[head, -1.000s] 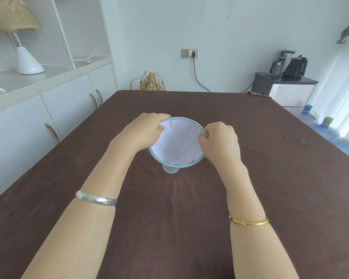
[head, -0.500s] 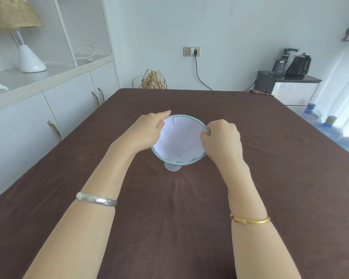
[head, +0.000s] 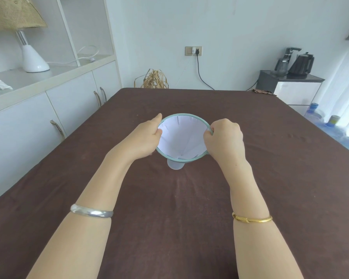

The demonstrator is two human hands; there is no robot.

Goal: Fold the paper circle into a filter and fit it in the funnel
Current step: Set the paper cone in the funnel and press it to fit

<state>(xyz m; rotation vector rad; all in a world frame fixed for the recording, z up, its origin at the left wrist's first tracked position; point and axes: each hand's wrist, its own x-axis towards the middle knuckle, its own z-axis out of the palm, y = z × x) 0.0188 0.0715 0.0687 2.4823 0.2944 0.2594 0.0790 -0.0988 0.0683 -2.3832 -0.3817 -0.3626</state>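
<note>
1. Funnel [head: 189, 117] – pale green rim, held upright mid-surface, spout [head: 175, 165] seen below the rim toward the brown cloth-covered surface [head: 169, 218].
2. White paper filter [head: 182, 135] is seated inside the funnel, opened into a cone, creases visible.
3. Left hand [head: 143, 137] – rim is pinched at the left edge, thumb on the paper inside, index finger laid along the outer rim.
4. Right hand [head: 224, 137] – fingers curled, right rim edge is gripped.
</note>
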